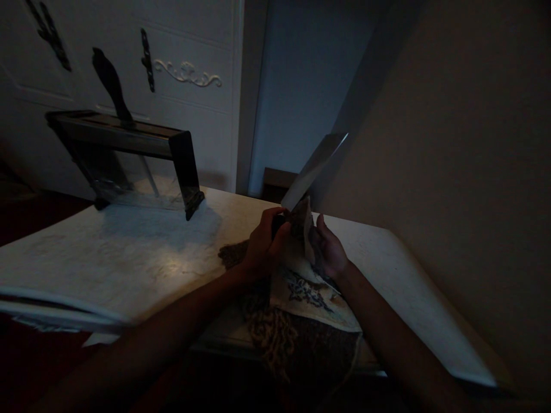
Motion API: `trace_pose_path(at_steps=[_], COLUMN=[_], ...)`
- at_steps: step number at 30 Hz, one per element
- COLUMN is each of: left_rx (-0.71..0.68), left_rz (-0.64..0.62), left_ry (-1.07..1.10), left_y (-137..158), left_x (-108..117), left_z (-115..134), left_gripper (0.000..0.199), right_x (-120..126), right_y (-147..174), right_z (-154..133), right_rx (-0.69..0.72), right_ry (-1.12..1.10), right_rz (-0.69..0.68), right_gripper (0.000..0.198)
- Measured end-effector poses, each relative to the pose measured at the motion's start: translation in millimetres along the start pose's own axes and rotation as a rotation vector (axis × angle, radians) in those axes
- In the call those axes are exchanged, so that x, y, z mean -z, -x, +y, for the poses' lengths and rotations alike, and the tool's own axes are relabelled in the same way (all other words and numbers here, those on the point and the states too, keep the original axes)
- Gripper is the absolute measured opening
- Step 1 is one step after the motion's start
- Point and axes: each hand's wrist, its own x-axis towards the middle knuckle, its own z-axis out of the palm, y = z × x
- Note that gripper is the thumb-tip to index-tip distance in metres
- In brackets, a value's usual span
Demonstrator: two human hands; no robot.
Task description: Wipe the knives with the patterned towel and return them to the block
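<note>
My left hand (266,244) is wrapped around the dark handle of a kitchen knife. Its broad, shiny blade (314,166) points up and away to the right. In my right hand (331,246) is part of a patterned cloth (318,295), bunched close to the base of the blade. That hand's thumb sticks up, and the other fingers are partly hidden behind the fabric. The cloth, brown and cream, drapes over the near edge of the white marbled table (142,252). Dim light hides the finer details.
On the left of the table stands a knife block (183,160) with a dark frame and clear panels; a black-handled knife (112,86) is in it. White cabinet doors (198,126) rise behind. A wall (465,172) borders the right side.
</note>
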Motion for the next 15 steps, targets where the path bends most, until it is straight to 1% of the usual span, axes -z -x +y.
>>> trace_pose_path(at_steps=[2, 7, 10, 15], left_rx=[0.004, -0.028, -0.095, -0.245], left_rz=[-0.016, -0.016, -0.044, -0.112], left_ry=[-0.026, -0.128, -0.218, -0.317], left_y=[0, -2, -4, -7], left_x=[-1, -6, -10, -15], left_z=[-1, -7, -13, -24], left_gripper=[0.036, 0.037, 0.039, 0.049], right_x=[-2, -1, -5, -7], right_y=[0, -6, -9, -11], right_z=[3, 13, 18, 23], right_rx=[-0.012, 0.003, 0.052, 0.079], right_ry=[-0.008, -0.062, -0.063, -0.061], right_rz=[-0.029, -0.032, -0.009, 0.072], right_gripper=[0.060, 0.040, 0.037, 0.033])
